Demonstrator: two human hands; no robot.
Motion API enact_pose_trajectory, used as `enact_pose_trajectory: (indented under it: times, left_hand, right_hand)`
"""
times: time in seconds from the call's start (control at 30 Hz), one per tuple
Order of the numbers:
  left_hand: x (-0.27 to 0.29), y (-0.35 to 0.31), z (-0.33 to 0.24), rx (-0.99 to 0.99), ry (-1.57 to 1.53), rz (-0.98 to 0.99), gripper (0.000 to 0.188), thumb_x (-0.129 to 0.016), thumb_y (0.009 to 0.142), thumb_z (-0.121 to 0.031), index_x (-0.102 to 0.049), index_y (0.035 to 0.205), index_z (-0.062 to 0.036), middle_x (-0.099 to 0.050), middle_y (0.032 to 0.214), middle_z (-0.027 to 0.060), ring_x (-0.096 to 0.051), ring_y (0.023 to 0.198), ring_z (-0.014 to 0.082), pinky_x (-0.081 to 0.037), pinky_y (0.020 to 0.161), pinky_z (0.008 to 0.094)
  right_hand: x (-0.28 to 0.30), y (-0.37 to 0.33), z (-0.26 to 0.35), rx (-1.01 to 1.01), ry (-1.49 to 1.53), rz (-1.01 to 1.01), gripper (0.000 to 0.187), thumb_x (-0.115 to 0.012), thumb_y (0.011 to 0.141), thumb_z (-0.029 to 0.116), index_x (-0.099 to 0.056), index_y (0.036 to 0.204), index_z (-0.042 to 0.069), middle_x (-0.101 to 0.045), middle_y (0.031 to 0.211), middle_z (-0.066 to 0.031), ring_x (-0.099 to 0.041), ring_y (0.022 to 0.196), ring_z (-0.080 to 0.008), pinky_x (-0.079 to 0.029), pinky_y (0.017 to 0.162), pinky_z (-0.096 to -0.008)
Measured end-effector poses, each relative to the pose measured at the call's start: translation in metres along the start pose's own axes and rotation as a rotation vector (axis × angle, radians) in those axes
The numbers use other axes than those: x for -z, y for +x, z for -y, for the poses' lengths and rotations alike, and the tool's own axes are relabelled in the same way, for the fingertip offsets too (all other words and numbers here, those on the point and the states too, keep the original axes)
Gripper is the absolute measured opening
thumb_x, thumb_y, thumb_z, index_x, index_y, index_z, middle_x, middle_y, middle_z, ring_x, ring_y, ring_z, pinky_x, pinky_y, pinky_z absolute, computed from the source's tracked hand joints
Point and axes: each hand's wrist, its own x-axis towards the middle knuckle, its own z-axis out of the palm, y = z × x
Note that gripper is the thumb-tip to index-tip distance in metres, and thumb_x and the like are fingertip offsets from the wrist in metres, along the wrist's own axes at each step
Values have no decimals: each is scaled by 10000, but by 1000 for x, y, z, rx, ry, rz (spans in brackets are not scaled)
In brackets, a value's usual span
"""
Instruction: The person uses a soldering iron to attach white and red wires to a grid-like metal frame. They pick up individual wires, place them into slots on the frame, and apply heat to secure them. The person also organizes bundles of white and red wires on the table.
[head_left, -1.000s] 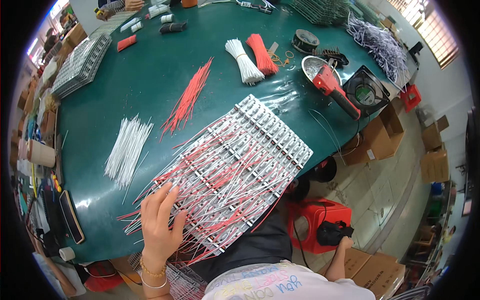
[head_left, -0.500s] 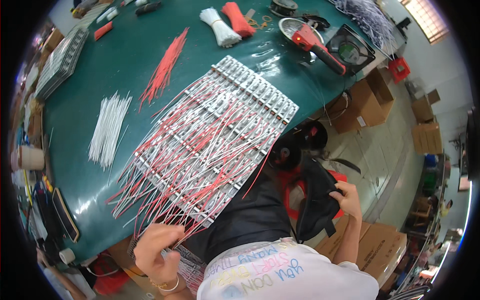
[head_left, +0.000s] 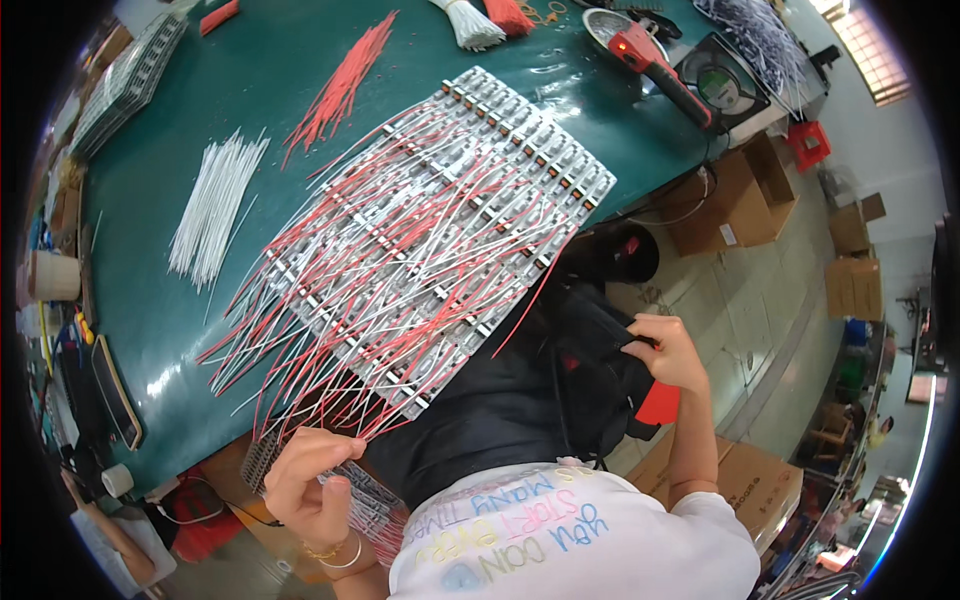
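A slanted panel of metal-coloured connector strips (head_left: 545,145) lies on the green table, its near corner jutting past the edge. Many thin red and white wires (head_left: 400,250) cover it and hang over its left side. My left hand (head_left: 308,482) is by that near corner, fingers loosely bent and thumb apart; its fingertips come close to the wire ends, and I see nothing in its grasp. To the right, beside my lap, my right hand (head_left: 668,350) pinches the edge of a black cloth item with a strap (head_left: 600,375); folds hide its exact kind.
Loose white wires (head_left: 218,205) and red wires (head_left: 345,80) lie on the table (head_left: 130,240). A red-and-black handheld tool (head_left: 660,75) rests near a fan (head_left: 722,85) at the back right. Cardboard boxes (head_left: 730,205) stand on the floor. More wired strips (head_left: 375,505) are below the table edge.
My right hand has moved up and left with the black cloth, now nearer my lap. My left hand has stayed by the panel's near corner. The view has shifted slightly.
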Motion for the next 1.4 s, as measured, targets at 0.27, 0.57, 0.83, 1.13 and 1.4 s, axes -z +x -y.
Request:
enact_pose_trajectory:
  times: [0.27, 0.57, 0.83, 1.13, 1.4]
  left_hand:
    - [-3, 1, 5, 75, -232, 285, 255, -626, 743, -145, -630, 911, 46, -658, 792, 202, -633, 661, 255, -480, 607, 308]
    - [-90, -17, 18, 257, 43, 621, 391, -605, 831, -185, -550, 1164, 12, -547, 1201, 221, -494, 1153, 362, -365, 985, 379]
    - [-84, -45, 67, 645, -256, 540, 225, -644, 840, -200, -589, 890, 12, -553, 697, 26, -512, 693, 115, -430, 686, 263]
    - [-82, -88, 126, 883, -643, -206, 209, -508, 908, -95, -511, 1090, 8, -562, 1045, 111, -589, 742, 232, -529, 559, 356]
    - [-84, -91, 135, 824, -634, -199, 233, -488, 929, -140, -580, 1028, 50, -623, 863, 134, -614, 650, 234, -527, 628, 333]
  right_hand:
    - [39, -57, -27, -72, -94, -151, 158, -677, 594, -61, -597, 729, -39, -524, 610, -106, -501, 553, -218, -356, 510, -313]
    - [60, -54, 7, 307, 72, 258, 187, -636, 527, -95, -634, 699, -23, -548, 633, -118, -518, 538, -273, -362, 464, -332]
    - [1, 0, 51, 682, 92, 269, 210, -624, 507, -78, -647, 698, 5, -573, 700, -143, -556, 574, -291, -408, 477, -338]
    - [-83, 40, 48, 523, 296, 494, 335, -603, 715, 30, -561, 1047, 37, -586, 844, -101, -556, 680, -224, -438, 577, -310]
    - [-173, 95, 58, 742, -67, 215, 422, -598, 813, 367, -570, 1118, 77, -616, 1008, -143, -586, 840, -313, -454, 745, -405]
